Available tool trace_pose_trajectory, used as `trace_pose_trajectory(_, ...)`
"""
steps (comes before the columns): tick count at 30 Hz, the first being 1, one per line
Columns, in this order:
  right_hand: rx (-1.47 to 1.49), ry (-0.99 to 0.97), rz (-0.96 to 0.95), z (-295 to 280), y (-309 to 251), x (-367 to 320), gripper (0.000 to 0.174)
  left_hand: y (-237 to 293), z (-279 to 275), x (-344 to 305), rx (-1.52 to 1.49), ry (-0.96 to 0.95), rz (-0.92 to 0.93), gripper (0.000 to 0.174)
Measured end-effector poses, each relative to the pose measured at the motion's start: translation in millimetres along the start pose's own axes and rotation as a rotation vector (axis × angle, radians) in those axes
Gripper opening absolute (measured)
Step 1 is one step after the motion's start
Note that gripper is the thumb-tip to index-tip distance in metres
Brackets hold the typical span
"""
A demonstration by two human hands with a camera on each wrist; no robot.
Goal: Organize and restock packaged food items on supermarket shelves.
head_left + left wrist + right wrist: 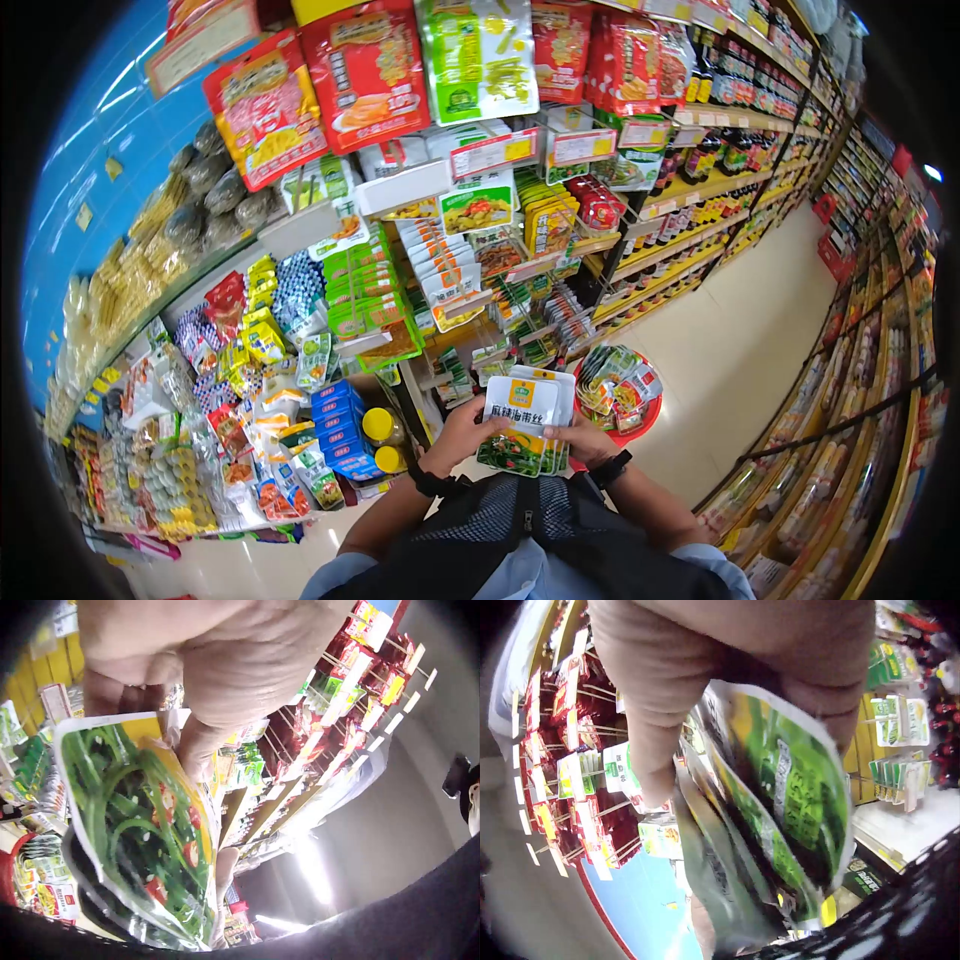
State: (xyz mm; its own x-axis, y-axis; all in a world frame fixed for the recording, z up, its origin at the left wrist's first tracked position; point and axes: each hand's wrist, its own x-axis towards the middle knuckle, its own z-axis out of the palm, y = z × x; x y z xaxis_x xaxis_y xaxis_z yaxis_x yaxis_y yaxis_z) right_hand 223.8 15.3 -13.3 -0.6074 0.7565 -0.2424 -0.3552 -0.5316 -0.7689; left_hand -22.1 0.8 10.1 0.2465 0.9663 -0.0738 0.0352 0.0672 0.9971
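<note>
In front of my body, I hold a small stack of seaweed-strip packets [515, 418] between both hands in the head view. My left hand [460, 438] grips the left edge, its thumb over the front. On the other side, my right hand [583, 441] pinches the right edge with its thumb in front. The left wrist view shows the front packet [131, 817], printed with green strips and red pepper pieces. Several packets [799, 787] fan apart at their edges below the right hand in the right wrist view.
A red basket [640, 428] with packets in it stands beyond my right hand. Hanging packets [365, 75] and price tags crowd the rack ahead. Blue boxes [345, 430] and yellow-lidded jars [380, 424] sit to the left. Bottle shelves line the aisle floor [735, 330] at right.
</note>
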Motion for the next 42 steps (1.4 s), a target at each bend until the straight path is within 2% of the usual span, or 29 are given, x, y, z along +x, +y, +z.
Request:
trace_pose_trajectory(6, 0.147, 0.036, 0.027, -16.4, -10.8, 2.0, 0.052, 24.8, 13.3, 16.3, -0.012, 0.032, 0.017, 0.037)
trace_pose_trajectory(12, 0.066, -0.046, 0.091, -47.9, -29.6, 10.4, 0.048, 15.5, 37.1, 40.6, 0.166, 0.137, 0.038, 0.040)
trace_pose_trajectory(21, 0.131, -0.037, 0.129, -131.7, -98.6, -3.2, 0.054, 38.7, 109.8, 103.7, -0.118, 0.197, -0.027, 0.035)
trace_pose_trajectory(27, 0.189, -0.028, 0.110, -187.0, -122.2, -17.9, 0.056, 45.3, 155.1, 139.0, 0.163, 0.224, -0.010, 0.032)
trace_pose_trajectory(31, 0.259, -0.113, 0.014, -184.7, -155.1, -20.9, 0.058, 56.6, 169.5, 160.2, 0.356, 0.185, 0.034, 0.034)
trace_pose_trajectory(32, 0.285, -0.124, 0.007, -184.2, -159.1, -25.4, 0.058, 55.5, 171.4, 166.5, 0.330, 0.170, 0.024, 0.034)
trace_pose_trajectory(33, 0.241, -0.086, -0.004, -189.5, -159.8, -25.3, 0.060, 56.7, 178.1, 173.9, 0.126, 0.175, 0.011, 0.035)
trace_pose_trajectory(35, 0.215, -0.028, -0.011, -199.2, -165.4, -19.7, 0.062, 78.1, 180.6, 186.1, 0.263, 0.157, 0.072, 0.029)
trace_pose_trajectory(36, 0.224, -0.011, -0.015, -200.7, -171.8, -22.1, 0.061, 80.7, 186.3, 191.4, -0.086, 0.145, -0.007, 0.027)
trace_pose_trajectory(37, 0.205, 0.016, -0.055, -200.9, -175.9, -25.2, 0.061, 79.9, 185.3, 195.3, -0.142, 0.128, -0.026, 0.024)
trace_pose_trajectory(39, 0.205, 0.025, -0.114, -203.3, -183.1, -24.6, 0.061, 85.9, 188.4, 199.0, -0.172, 0.130, 0.001, 0.024)
trace_pose_trajectory(42, 0.167, 0.054, -0.082, -204.8, -188.3, -26.6, 0.062, 81.3, 188.9, 198.9, -0.219, 0.134, -0.013, 0.025)
